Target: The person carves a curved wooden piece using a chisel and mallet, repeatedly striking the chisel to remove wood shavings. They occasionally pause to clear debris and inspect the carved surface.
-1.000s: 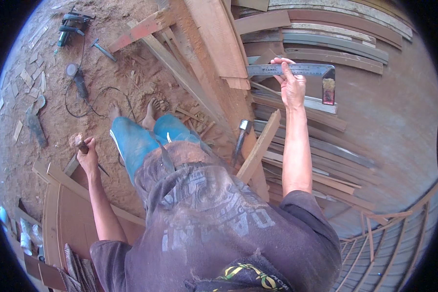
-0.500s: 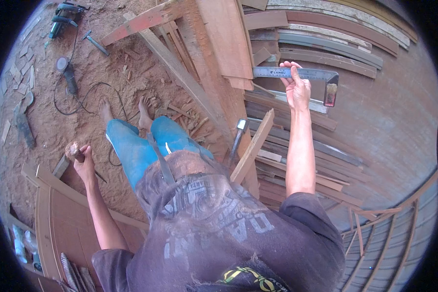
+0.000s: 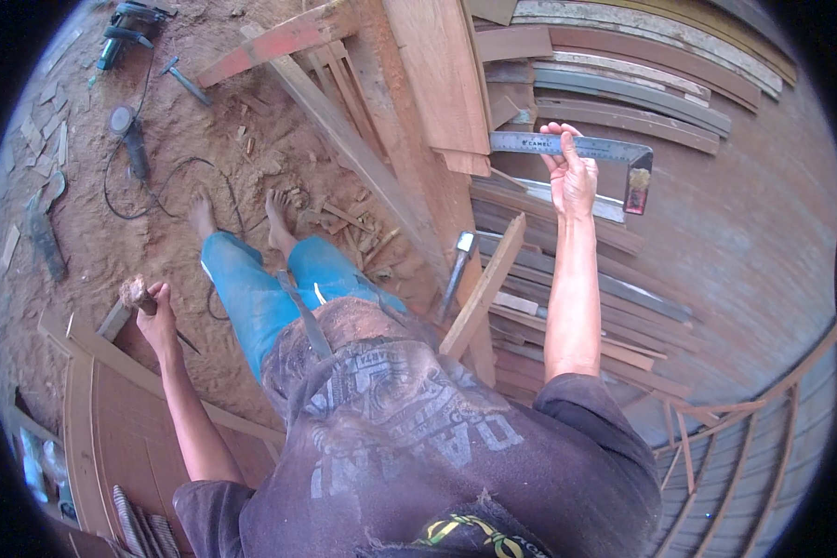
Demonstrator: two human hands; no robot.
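Right grip [image 3: 575, 181] pinched, thumb over fingers, the blade of a grey steel L-shaped square with a dark stock [image 3: 614, 149], at far right, its left end just beside flat reddish-brown wooden boards [image 3: 432, 74], contact unclear. Left grip [image 3: 158, 316] was closed round a brown wooden-handled tool with a frayed top [image 3: 141, 299], out left above sandy brown ground [image 3: 216, 139]; between the two, a dark, long tool with a bright metal end [image 3: 456, 272] rested at the wooden counter [image 3: 434, 191].

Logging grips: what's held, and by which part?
Left hand: a chisel-like tool, by its wooden handle. Right hand: a try square, by its blade's middle.
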